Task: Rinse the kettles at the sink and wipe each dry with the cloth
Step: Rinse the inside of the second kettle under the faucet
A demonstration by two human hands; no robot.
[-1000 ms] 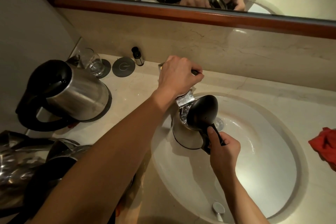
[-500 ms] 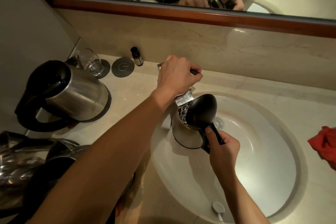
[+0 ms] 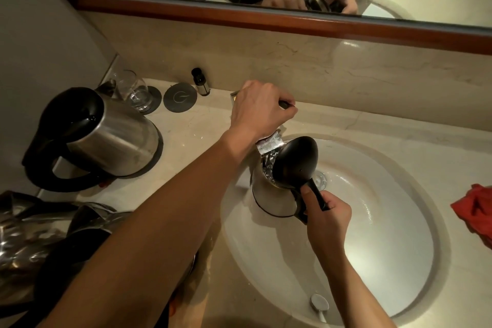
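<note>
Far left of the frame there's a pile of shiny steel kettles [image 3: 40, 242] at the lower edge, and above them another stainless kettle [image 3: 106, 138] with a black lid and handle lying tipped on the marble-look bench [image 3: 186, 130]. Behind it, upper left, a clear drinking glass [image 3: 134, 92] on a dark round coaster [image 3: 180, 97], plus a tiny dark bottle [image 3: 200, 82].

Mid-frame, the left hand [image 3: 259, 109] has its fingers curled round the tap lever [image 3: 286, 104], water running off the flat chrome spout [image 3: 269, 142]. Right under it is the kettle being rinsed [image 3: 271, 194], inside the white oval sink [image 3: 386, 261], black lid [image 3: 298, 161] flipped up. The right hand [image 3: 327, 217] has its fingers wrapped tight on the black handle.

Tip for this bit, I'd say: keep the mouth square under the stream, don't overfill, swirl, then dump toward the drain. Wet steel is slick, so grip the plastic handle, not the body.

Far right edge, the crumpled red cloth [image 3: 476, 210] waits on the bench, soft and dry-looking.
</note>
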